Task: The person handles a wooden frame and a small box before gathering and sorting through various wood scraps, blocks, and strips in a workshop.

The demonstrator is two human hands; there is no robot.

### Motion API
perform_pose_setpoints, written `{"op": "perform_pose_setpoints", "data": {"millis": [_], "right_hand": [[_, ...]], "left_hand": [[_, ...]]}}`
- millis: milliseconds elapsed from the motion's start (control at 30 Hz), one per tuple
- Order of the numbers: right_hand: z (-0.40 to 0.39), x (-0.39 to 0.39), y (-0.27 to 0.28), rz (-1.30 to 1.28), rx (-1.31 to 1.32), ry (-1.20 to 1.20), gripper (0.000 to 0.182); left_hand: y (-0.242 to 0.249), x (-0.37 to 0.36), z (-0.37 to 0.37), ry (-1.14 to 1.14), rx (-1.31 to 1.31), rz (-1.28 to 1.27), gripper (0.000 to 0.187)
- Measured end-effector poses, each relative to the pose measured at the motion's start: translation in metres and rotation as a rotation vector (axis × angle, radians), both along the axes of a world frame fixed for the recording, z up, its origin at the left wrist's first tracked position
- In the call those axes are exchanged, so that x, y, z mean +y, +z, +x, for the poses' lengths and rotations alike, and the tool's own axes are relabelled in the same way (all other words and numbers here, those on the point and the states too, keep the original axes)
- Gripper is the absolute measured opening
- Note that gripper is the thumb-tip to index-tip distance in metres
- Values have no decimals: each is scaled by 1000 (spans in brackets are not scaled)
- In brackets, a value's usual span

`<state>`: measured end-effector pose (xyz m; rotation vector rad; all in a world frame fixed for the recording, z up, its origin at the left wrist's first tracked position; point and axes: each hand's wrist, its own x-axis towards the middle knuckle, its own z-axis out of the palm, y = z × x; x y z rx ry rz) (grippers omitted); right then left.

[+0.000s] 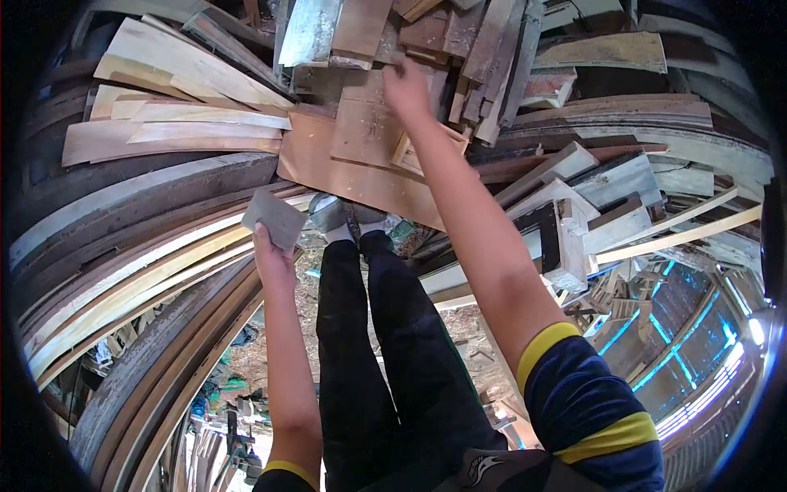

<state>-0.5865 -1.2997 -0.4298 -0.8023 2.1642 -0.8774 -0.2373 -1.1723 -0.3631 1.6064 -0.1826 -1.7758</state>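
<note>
Grey block [277,215] in my left hand [275,264], right hand [407,92] out over the boards

My hands are well apart; the left is closed on the grey block by its lower edge, thumb against the face turned to me, and holds it up, tilted, to the left of my shoes [329,215]. My right arm reaches farther forward; that hand is bent at the wrist with its fingers curled down near the wooden pieces [426,34], and I cannot tell whether they grip anything. Below it lies a brown sheet [361,182] with a flat square panel [365,131] on top; a small wooden frame [407,156] sits beside the panel, partly hidden by my right forearm. Pale planks [197,131] fan out to the left of the sheet; narrow dark strips [492,70] stand stacked to the right of my right hand.
</note>
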Motion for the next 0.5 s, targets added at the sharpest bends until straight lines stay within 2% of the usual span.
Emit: {"op": "perform_pose_setpoints", "data": {"millis": [33,100,167,233,267,333,367,433,500], "right_hand": [[13,19,2,-62,-22,44,35],[47,65,6,21,-163,212,36],[81,98,47,138,-576,356,41],[111,122,68,93,-701,454,43],[117,123,72,97,-702,463,43],[125,115,83,202,-993,281,33],[127,107,78,203,-990,286,33],[126,79,47,132,-724,175,29],[114,34,34,168,-571,165,29]], "left_hand": [[-1,1,-1,12,3,2,52],[-8,-1,-8,-149,-132,-43,50],[5,-16,-29,-191,-198,-61,52],[10,-31,-43,-440,-320,-138,60],[11,-39,-48,-431,-321,-135,60],[8,-55,-54,-593,-322,-274,65],[6,-64,-55,-588,-320,-276,65],[2,-77,-52,-544,-452,-355,69],[20,-85,-49,-458,-368,-269,71]]}}
